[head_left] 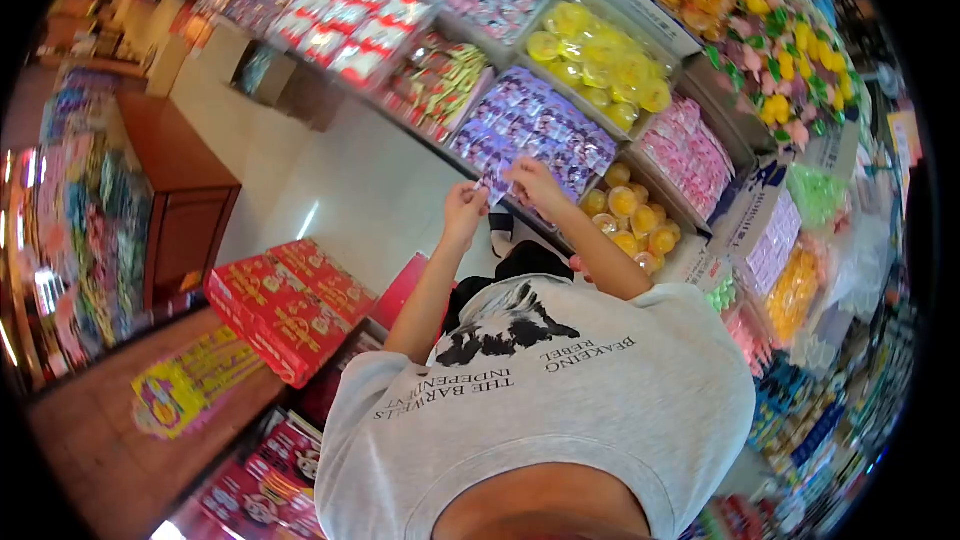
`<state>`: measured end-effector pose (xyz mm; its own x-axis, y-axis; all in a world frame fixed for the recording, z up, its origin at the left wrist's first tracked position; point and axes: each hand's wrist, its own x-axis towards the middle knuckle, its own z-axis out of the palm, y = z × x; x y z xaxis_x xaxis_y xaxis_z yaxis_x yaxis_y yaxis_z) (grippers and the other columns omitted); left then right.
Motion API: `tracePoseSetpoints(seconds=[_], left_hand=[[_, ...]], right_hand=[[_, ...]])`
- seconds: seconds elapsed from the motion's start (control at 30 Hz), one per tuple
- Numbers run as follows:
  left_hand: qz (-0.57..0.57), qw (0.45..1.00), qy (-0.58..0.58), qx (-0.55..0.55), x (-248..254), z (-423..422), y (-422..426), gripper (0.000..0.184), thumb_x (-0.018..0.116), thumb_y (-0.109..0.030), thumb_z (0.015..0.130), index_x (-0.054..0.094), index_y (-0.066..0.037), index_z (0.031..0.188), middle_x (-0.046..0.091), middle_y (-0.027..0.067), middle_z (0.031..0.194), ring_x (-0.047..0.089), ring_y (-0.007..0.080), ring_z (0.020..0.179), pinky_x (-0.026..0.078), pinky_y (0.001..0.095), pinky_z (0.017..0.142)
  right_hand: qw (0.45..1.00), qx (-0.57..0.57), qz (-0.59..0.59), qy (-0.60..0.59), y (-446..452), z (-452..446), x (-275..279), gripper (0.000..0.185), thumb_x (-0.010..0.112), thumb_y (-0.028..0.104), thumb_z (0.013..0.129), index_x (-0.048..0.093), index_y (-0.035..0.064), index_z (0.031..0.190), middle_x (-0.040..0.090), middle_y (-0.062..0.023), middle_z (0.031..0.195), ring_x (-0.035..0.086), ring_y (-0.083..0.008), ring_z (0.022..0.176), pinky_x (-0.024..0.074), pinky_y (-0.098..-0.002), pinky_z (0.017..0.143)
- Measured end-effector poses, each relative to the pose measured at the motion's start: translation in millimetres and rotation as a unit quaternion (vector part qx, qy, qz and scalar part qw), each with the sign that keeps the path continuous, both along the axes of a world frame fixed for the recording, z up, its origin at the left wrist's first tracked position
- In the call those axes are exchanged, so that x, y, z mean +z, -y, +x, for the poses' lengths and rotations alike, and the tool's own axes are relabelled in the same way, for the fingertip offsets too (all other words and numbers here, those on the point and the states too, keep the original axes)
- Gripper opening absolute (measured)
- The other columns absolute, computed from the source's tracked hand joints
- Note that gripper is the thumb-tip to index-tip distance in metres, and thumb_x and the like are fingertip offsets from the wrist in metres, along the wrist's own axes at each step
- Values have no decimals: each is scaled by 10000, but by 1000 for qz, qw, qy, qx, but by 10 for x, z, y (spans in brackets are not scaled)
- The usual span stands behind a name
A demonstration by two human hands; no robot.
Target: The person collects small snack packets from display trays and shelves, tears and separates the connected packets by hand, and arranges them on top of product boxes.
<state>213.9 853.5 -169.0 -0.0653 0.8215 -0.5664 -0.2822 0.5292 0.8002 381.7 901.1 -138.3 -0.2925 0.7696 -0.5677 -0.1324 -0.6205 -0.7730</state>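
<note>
A small purple candy packet (pixel 494 183) is stretched between my two hands, above the front edge of the display. My left hand (pixel 464 211) has its fingers closed on the packet's left end. The fingers of my right hand (pixel 536 187) pinch its other end. Just beyond my hands, a bin holds similar purple packets (pixel 545 125). Round orange cups (pixel 630 215) fill the bin beside my right forearm. The print on the packet is too small to read.
Bins of yellow cups (pixel 600 60), pink packets (pixel 686 155) and red-and-white packets (pixel 350 20) adjoin the purple ones. Red boxes (pixel 290 300) lie to my left, near a yellow package (pixel 200 380). A brown wooden cabinet (pixel 185 200) stands across the pale floor (pixel 350 165).
</note>
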Motion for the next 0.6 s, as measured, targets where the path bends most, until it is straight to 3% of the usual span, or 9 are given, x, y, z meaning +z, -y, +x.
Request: tracePoseSetpoints(seconds=[0.1, 0.13, 0.2, 0.27, 0.4, 0.5, 0.6], left_hand=[[-14, 998, 29, 53, -57, -343, 658, 209, 604, -110, 878, 498, -51, 1049, 589, 33, 862, 562, 128, 729, 469, 251, 639], [-19, 995, 52, 80, -17, -429, 864, 200, 586, -115, 889, 505, -59, 1062, 589, 25, 876, 563, 126, 749, 465, 249, 660], [-19, 983, 95, 159, 112, -559, 1298, 180, 562, -126, 903, 518, -72, 1069, 593, 14, 889, 562, 121, 765, 457, 246, 672], [-15, 960, 142, 241, 125, -682, 1768, 166, 538, -137, 918, 531, -86, 1076, 596, 4, 903, 561, 117, 781, 448, 242, 684], [32, 896, 219, 385, -37, -821, 2793, 201, 559, -135, 904, 526, -114, 1102, 612, -3, 929, 569, 102, 812, 448, 264, 658], [110, 829, 235, 495, -75, -712, 3541, 129, 538, -96, 915, 552, -56, 1037, 613, 51, 913, 588, 141, 760, 497, 271, 628], [133, 767, 148, 609, -17, -475, 4166, 94, 558, -87, 907, 565, -63, 997, 615, 33, 876, 580, 129, 772, 473, 267, 678]], right_hand=[[988, 141, 51, 33, 372, -316, -292, 168, 602, 199, 841, 554, 84, 729, 461, 25, 575, 402, -56, 458, 280, -212, 399], [972, 206, 94, 62, 479, -462, -149, 163, 599, 198, 837, 566, 77, 733, 459, 30, 580, 404, -54, 474, 289, -211, 415], [958, 275, 63, 50, 720, -685, 5, 162, 609, 192, 819, 584, 61, 726, 463, 35, 589, 408, -58, 498, 309, -220, 448], [907, 399, 124, 41, 985, -933, -63, 156, 626, 192, 795, 598, 51, 735, 498, 25, 614, 432, -70, 520, 332, -229, 473], [831, 537, 138, 48, 1635, -1404, 48, 148, 626, 178, 768, 612, 40, 717, 534, 6, 625, 463, -78, 549, 354, -234, 500], [761, 628, 162, 28, 2219, -1627, 255, 163, 620, 192, 746, 623, 36, 698, 544, -7, 602, 475, -80, 546, 365, -238, 498], [680, 703, 206, 36, 2853, -1763, 340, 193, 619, 217, 732, 625, 32, 677, 549, -18, 576, 487, -90, 534, 384, -250, 494]])
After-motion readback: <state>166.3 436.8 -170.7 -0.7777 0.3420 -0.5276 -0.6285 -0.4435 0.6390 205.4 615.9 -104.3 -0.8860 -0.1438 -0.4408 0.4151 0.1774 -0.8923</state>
